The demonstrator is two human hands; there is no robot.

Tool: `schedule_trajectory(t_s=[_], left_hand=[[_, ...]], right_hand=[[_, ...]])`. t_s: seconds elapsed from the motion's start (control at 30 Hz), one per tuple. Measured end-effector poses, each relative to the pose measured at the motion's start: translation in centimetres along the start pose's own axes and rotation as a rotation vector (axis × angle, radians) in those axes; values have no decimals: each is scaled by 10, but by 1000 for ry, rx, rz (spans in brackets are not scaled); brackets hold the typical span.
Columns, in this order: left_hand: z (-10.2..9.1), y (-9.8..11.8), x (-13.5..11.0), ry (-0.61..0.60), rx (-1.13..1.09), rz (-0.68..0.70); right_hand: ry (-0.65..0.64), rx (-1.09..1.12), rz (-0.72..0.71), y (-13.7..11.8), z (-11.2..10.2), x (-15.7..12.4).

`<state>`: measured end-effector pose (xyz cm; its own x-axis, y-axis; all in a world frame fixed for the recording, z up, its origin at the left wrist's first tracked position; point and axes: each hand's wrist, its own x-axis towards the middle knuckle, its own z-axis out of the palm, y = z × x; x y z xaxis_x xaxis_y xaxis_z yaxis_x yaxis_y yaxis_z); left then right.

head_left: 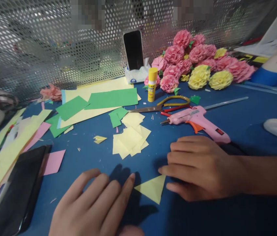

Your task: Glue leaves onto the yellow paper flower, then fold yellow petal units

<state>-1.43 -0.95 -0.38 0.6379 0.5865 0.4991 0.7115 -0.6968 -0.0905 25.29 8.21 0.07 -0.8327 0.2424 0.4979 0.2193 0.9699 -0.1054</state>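
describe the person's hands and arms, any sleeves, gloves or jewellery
Both are bare. The left hand has no glove or ring that shows; its wrist is cut off by the frame. The right hand is likewise ungloved and ringless, and the right forearm shows no sleeve, watch or bracelet.

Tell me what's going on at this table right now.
A person works a folded yellow paper triangle flat on the blue table. The right hand lies open with its fingertips at the triangle's right edge, and the left hand lies open with a fingertip by its left corner. Behind it lie a pile of yellow squares, a pink glue gun, scissors and finished paper flowers.
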Motion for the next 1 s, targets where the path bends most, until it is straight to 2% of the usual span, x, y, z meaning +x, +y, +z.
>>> schedule_trajectory(t_s=[0.23, 0.4, 0.6, 0.83, 1.0], left_hand=[[1, 11, 8, 60, -136, -29], [-2, 15, 14, -109, -186, -20], [14, 14, 10, 23, -146, -32], [20, 14, 5, 9, -162, -53], [17, 12, 8, 2, -146, 15]], right_hand=[[-70, 104, 56, 2, 9, 1], [-85, 262, 207, 2, 10, 2], [-123, 387, 347, 0, 7, 4], [-205, 578, 295, 4, 6, 5], [-189, 588, 310, 6, 8, 6]])
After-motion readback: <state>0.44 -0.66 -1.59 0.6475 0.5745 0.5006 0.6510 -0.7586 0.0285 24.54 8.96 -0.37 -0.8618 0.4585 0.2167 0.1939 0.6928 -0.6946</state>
